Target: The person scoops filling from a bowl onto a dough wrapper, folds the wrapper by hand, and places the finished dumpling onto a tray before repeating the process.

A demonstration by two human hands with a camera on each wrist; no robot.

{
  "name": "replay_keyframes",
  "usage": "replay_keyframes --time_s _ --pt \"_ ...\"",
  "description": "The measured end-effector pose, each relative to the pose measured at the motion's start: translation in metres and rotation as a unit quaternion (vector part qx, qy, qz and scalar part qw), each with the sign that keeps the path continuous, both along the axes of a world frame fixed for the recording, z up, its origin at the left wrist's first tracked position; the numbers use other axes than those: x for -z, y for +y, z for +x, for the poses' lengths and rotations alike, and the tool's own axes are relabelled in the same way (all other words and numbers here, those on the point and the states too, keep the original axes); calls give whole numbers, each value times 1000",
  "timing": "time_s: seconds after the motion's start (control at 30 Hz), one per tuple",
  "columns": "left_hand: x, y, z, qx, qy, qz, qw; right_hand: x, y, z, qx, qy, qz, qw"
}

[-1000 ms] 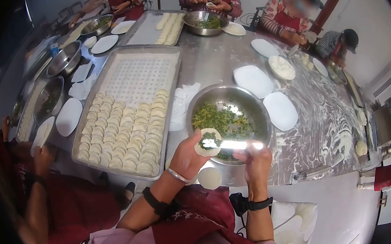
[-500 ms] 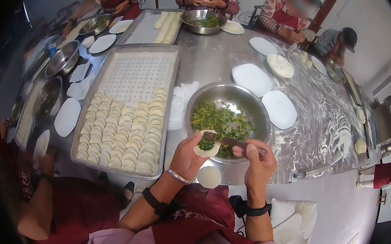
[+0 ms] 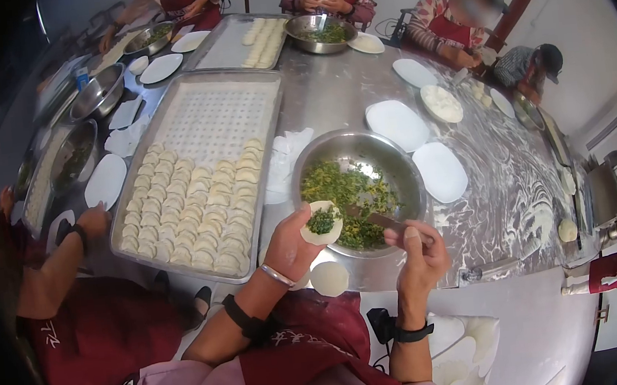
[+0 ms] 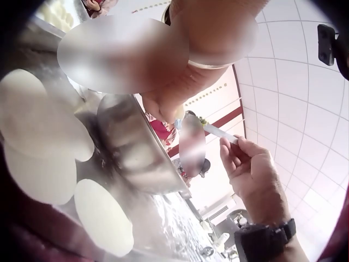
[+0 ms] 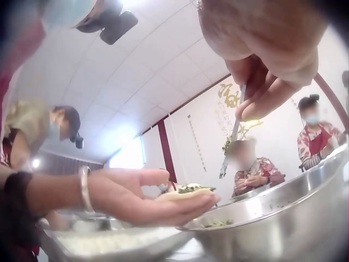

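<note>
In the head view, my left hand [image 3: 289,246] holds a round dumpling wrapper [image 3: 336,236] between thumb and fingers. Green chopped filling [image 3: 320,222] lies on top. From the right wrist view, the wrapper [image 5: 203,194] rests along the extended fingers with the thumb above. My right hand [image 3: 420,260] pinches a flat metal filling spatula [image 3: 388,221] by its end. The spatula's far end, with greens clinging to it [image 5: 227,146], is over a steel bowl [image 3: 417,174] of chopped green and yellow filling [image 3: 349,188]. The bowl stands just beyond both hands.
Left of the bowl is a large tray [image 3: 275,92] with rows of folded dumplings [image 3: 199,210]. Loose wrappers [image 3: 329,279] lie at the table's near edge. White plates [image 3: 441,172] stand right of the bowl beside the floured tabletop [image 3: 503,203]. Another person's arm [image 3: 63,268] is close on my left.
The spatula has moved right, off the wrapper and over the bowl, leaving filling on the wrapper. My left hand stays nearly in place. The neighbour's hand at left has moved to a plate.
</note>
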State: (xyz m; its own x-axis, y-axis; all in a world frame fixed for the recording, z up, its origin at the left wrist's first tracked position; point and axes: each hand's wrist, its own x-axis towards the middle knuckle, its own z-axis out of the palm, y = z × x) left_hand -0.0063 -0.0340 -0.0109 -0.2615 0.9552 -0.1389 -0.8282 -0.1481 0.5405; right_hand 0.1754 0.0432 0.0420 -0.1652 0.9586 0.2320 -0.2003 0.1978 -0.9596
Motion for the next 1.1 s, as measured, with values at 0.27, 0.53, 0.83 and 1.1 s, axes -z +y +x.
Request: replay_keyframes --time_s 0.27,0.53,0.83,1.1 --pt "3 -1 1 1 -44 11 999 11 4 0 23 -60 21 998" --pt "-2 -1 2 5 -34 8 999 3 -2 1 -17 -5 -50 999" --pt "-18 -3 2 13 -129 -13 991 1 13 7 22 67 -127 989" --pt "-18 -9 9 44 -36 6 998 25 12 -7 -51 86 -252 962"
